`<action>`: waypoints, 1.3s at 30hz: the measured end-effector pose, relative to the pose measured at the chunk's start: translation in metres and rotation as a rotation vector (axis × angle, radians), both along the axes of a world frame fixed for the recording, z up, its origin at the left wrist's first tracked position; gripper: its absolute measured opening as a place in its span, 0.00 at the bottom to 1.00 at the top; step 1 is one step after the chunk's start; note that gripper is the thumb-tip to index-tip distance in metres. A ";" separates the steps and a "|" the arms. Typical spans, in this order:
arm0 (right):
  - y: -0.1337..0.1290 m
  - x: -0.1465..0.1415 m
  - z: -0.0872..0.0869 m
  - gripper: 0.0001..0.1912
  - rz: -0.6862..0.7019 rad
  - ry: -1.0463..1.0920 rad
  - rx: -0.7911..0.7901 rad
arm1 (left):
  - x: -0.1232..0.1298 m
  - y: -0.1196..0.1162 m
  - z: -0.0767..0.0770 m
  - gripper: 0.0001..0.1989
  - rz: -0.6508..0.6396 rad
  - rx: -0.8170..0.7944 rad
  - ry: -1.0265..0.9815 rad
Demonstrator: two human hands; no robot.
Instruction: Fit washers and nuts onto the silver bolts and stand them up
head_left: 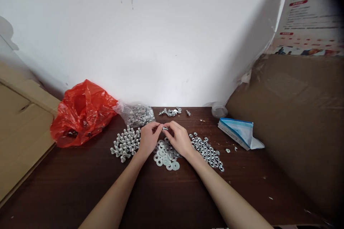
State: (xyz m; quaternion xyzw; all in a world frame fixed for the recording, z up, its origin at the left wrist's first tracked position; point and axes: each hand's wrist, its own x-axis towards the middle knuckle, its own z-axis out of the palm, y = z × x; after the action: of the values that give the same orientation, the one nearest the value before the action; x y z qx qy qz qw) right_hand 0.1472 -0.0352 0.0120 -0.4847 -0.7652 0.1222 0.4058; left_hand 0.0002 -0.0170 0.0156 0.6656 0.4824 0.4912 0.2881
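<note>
My left hand (pixel 149 136) and my right hand (pixel 178 138) meet over the middle of the table, fingertips close together. Between them is a small silver bolt (pixel 165 128); the left fingers pinch one end and the right thumb and fingers close around the other. Whether a washer or nut sits on it is too small to tell. Flat washers (pixel 168 157) lie in a pile just below my hands. Several bolts (pixel 125 143) stand grouped beside my left hand. To the right of my right hand are scattered nuts (pixel 206 149).
Assembled bolts (pixel 170 112) lie near the wall. A clear bag of metal parts (pixel 140 115) and a red plastic bag (pixel 83 111) stand at the left. On the right are a blue-and-white packet (pixel 238 132), a clear round container (pixel 219 110) and a large cardboard box (pixel 290 114).
</note>
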 end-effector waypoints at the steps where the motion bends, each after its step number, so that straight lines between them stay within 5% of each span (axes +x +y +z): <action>1: 0.000 0.000 0.000 0.07 -0.002 -0.002 -0.005 | -0.001 0.001 0.000 0.10 -0.005 0.013 0.011; 18: 0.007 0.003 -0.005 0.05 0.035 0.160 0.047 | 0.001 0.002 0.005 0.12 -0.113 -0.352 -0.379; 39: 0.007 0.005 -0.003 0.06 0.086 0.215 0.091 | 0.003 -0.004 0.007 0.13 -0.064 -0.358 -0.490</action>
State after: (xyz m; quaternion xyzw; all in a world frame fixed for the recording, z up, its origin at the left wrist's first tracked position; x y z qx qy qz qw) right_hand 0.1525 -0.0280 0.0089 -0.4164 -0.7421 0.1560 0.5015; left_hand 0.0031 -0.0206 0.0231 0.4806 0.4563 0.5352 0.5238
